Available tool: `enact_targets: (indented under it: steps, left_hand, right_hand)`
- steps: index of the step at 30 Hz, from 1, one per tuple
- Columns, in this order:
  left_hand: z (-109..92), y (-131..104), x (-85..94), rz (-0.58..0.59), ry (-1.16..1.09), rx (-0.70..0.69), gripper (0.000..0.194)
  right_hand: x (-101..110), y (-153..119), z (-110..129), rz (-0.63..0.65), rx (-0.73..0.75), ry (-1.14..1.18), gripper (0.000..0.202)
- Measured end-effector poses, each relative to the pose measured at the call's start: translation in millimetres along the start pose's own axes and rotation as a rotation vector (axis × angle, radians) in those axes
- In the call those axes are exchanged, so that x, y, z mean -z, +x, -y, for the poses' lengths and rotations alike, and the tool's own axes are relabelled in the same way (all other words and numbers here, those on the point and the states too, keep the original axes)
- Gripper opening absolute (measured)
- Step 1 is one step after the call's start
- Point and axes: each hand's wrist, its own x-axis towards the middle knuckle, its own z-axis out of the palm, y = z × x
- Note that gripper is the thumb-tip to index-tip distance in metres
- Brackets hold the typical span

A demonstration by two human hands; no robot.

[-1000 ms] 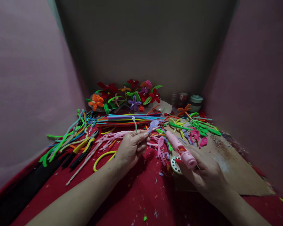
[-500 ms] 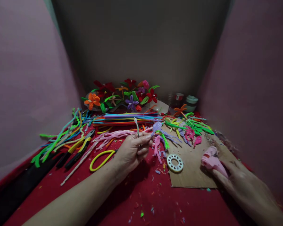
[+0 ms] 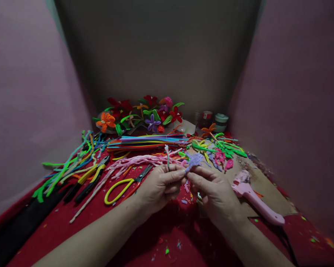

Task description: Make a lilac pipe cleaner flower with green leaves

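Near the middle, my left hand (image 3: 165,183) pinches the narrow end of a purple fuzzy petal (image 3: 195,160) and also holds a thin green stem with a white tip (image 3: 167,150) that stands upright from its fingers. My right hand (image 3: 210,185) closes its thumb and fingers on the same petal from the right, and the fingertips of both hands nearly meet. To the right, a pink glue gun (image 3: 258,204) lies on the cardboard (image 3: 272,191), its nozzle end toward the back. Part of the cardboard is hidden behind my right hand.
Yellow-handled scissors (image 3: 119,189) and pliers (image 3: 90,181) lie left on the red cloth (image 3: 144,244). Pink pipe cleaners (image 3: 139,159) and a coloured bundle (image 3: 153,140) lie behind my hands. Finished flowers (image 3: 153,122), a jar (image 3: 207,118) and a green-lidded cup (image 3: 221,120) stand at the back.
My right hand has let go of the pink glue gun, which now lies on the cardboard, and moved left to grip the purple petal. The view has shifted slightly.
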Motion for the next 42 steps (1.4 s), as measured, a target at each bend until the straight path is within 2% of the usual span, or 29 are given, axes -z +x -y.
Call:
enact_targets:
  steps: [3,8,13,17,20,33,42]
  left_hand:
    - [0.4,-0.5,1.5,0.008,0.018,-0.001,0.012]
    - [-0.7,-0.1,0.2,-0.01,0.084,-0.009,0.018]
    - [-2.8,2.3,-3.2,-0.08,0.11,-0.124,0.036]
    - [-1.9,4.1,-2.7,-0.148,0.182,-0.229,0.025]
    - [-1.7,3.1,-3.5,-0.167,0.213,-0.232,0.02]
    - [1.0,0.9,-2.9,-0.194,0.318,-0.217,0.028]
    - [0.0,2.0,-4.1,-0.187,0.361,-0.218,0.028]
  right_hand:
    - [-4.1,4.0,-1.8,-0.026,0.031,0.108,0.009]
    - [-0.8,5.3,-4.1,-0.069,0.018,0.114,0.011]
    - [-0.2,9.0,2.9,-0.115,0.033,0.11,0.015]
    - [-1.3,11.9,10.3,-0.089,0.04,0.091,0.02]
    - [-1.2,13.6,7.6,-0.081,0.049,0.038,0.017]
    - [1.1,13.7,-4.6,-0.038,0.07,-0.01,0.014]
    - [-4.0,14.8,-1.7,-0.078,0.102,-0.032,0.01]
